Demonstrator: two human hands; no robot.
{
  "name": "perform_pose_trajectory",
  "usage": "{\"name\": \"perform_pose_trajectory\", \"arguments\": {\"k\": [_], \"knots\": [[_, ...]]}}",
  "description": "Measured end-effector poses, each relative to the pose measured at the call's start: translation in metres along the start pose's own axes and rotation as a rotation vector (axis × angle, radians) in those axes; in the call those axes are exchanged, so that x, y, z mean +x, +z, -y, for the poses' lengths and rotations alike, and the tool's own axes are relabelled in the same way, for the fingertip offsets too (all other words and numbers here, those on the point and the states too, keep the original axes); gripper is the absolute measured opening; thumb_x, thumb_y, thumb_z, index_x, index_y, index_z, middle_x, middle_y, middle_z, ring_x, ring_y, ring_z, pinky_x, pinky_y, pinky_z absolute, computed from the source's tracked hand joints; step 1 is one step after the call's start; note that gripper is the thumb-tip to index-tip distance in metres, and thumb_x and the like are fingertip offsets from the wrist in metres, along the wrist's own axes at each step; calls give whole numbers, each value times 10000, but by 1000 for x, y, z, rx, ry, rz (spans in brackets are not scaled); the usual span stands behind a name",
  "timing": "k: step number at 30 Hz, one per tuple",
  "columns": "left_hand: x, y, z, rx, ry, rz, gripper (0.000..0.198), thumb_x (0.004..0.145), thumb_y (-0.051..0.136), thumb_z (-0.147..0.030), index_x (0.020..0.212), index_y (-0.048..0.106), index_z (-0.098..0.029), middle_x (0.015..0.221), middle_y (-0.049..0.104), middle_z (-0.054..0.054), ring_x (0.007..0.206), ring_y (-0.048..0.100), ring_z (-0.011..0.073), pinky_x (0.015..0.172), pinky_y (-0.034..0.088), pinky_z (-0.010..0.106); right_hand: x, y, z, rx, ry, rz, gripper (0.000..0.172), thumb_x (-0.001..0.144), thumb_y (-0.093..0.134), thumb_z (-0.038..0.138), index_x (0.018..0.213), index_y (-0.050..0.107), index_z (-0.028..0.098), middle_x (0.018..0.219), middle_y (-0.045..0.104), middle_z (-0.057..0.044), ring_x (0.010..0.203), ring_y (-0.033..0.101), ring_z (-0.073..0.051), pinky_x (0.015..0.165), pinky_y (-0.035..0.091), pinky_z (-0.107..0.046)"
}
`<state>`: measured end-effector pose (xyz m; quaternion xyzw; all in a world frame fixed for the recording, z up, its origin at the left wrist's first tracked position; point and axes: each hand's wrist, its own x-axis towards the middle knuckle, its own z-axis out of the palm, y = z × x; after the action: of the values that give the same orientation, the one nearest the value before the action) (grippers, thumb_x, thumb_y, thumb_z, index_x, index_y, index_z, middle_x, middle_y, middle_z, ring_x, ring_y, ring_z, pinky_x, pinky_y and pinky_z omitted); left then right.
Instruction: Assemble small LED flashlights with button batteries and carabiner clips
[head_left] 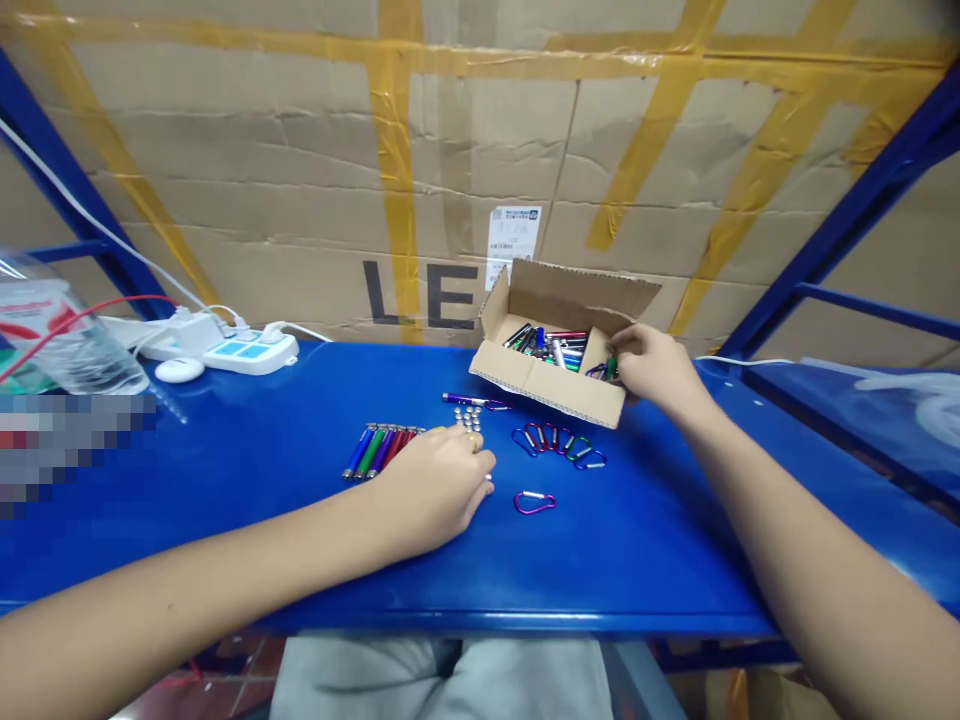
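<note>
We read black letters "LE" on the cardboard; white label on it, upper right: print too small for us.

Six fanned carabiners, one lone carabiner, one box

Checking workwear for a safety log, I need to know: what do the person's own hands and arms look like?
The left forearm and right forearm show no sleeves. The left hand wears a gold-coloured ring; the right hand shows none. No gloves, watch or bracelet are visible.
</note>
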<state>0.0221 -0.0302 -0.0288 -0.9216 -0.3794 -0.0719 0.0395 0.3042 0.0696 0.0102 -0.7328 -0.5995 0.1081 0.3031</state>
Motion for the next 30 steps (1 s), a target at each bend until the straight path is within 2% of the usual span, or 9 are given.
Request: {"name": "perform_pose_trajectory", "arguments": {"k": [11, 17, 21, 24, 27, 30], "knots": [[-2, 8, 5, -113, 25, -41, 199, 889, 624, -309, 899, 703, -127, 952, 665, 124, 960, 608, 263, 857, 507, 385, -4, 11, 0, 125, -76, -56, 338, 800, 581, 169, 1135, 627, 167, 750, 684, -80, 376, 551, -144, 420, 456, -275], [-7, -12, 4, -221, -37, -56, 256, 957, 504, -311, 1055, 678, -150, 1034, 671, 99, 1023, 605, 242, 931, 489, 395, -5, 16, -2, 143, -94, -100, 330, 812, 544, 149, 1124, 650, 166, 758, 696, -86, 375, 532, -138, 427, 442, -277], [-1, -26, 11, -200, 2, -171, 268, 968, 430, -226, 1033, 678, -148, 1041, 677, 94, 1025, 601, 224, 957, 479, 395, -7, 17, -3, 132, -148, -142, 348, 793, 506, 121, 1099, 662, 174, 775, 702, -82, 408, 534, -138, 449, 439, -274], [8, -31, 19, -148, 77, -269, 262, 955, 425, -195, 1001, 676, -134, 991, 671, 101, 978, 597, 221, 914, 496, 395, -7, 18, -3, 124, -204, -186, 367, 779, 482, 106, 1091, 665, 171, 819, 708, -91, 509, 588, -166, 521, 466, -290], [18, -35, 28, -77, 159, -343, 257, 947, 419, -171, 994, 666, -118, 955, 657, 115, 958, 584, 228, 887, 502, 408, -7, 20, -2, 106, -258, -247, 372, 767, 472, 97, 1075, 669, 169, 883, 717, -108, 714, 653, -228, 638, 493, -325], [34, -42, 31, -70, 237, -389, 266, 945, 392, -122, 1037, 641, -110, 994, 644, 125, 975, 582, 214, 873, 507, 380, -9, 21, 0, 90, -291, -274, 385, 754, 464, 85, 1069, 665, 176, 929, 721, -114, 846, 656, -266, 713, 495, -359]]}}
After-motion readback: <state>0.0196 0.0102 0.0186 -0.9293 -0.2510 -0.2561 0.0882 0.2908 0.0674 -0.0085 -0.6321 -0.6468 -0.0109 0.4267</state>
